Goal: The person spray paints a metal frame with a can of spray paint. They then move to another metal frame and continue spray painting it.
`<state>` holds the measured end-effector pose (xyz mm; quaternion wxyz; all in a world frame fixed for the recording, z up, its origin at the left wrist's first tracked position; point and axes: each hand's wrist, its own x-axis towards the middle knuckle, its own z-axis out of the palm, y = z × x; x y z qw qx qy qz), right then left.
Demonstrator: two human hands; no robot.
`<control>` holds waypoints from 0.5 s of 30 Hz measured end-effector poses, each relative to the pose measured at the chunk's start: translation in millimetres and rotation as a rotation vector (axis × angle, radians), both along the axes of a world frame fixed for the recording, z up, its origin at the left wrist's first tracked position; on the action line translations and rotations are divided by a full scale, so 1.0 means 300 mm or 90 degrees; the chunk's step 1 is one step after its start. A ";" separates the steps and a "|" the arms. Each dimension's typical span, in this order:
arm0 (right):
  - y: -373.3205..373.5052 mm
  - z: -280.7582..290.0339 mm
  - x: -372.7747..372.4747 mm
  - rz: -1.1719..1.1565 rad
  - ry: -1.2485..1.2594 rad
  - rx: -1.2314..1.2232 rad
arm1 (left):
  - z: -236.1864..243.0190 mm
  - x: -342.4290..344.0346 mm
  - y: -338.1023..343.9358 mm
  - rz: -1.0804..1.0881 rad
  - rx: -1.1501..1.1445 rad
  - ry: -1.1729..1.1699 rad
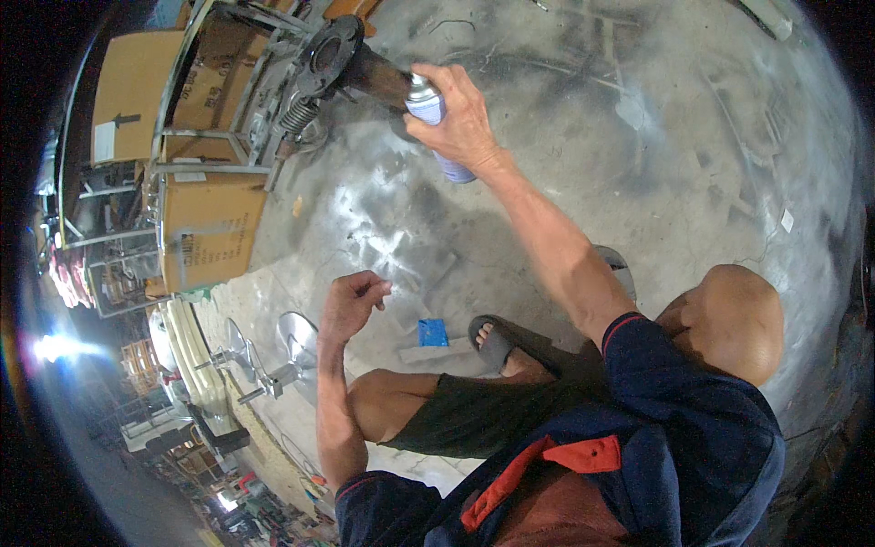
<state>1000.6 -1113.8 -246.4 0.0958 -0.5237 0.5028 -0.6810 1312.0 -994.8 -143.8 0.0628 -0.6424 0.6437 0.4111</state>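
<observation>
One fist (460, 114) around, seemingly, spray can (427, 105)

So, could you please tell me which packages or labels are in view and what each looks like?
Spray can: in right hand, pale lilac cylinder, silver top.
Upper cardboard box: top left, brown, white label, dark arrow.
Lower cardboard box: left, in metal frame, brown, dark print.
Blue packet: floor, near left hand.

Premises: a workshop or small metalworking yard. Evidence: bare concrete floor (565, 164) blotched with grey paint overspray; metal frames (228, 137) with stacked cardboard boxes (208, 228) at far left; a flanged steel pipe (351, 64); loose chromed parts (273, 360) lying left.
</observation>
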 end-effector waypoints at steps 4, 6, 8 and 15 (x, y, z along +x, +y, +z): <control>0.052 -0.178 0.002 0.044 -0.011 0.223 | -0.039 0.034 0.017 -0.041 0.005 0.116; 0.070 -0.215 -0.019 0.060 -0.004 0.213 | -0.030 0.016 0.013 -0.058 0.035 0.103; 0.066 -0.217 -0.031 0.054 -0.001 0.161 | -0.023 -0.006 0.007 -0.065 0.053 0.067; 0.004 -0.008 -0.061 0.005 -0.020 -0.021 | 0.014 -0.012 0.021 -0.077 0.093 0.036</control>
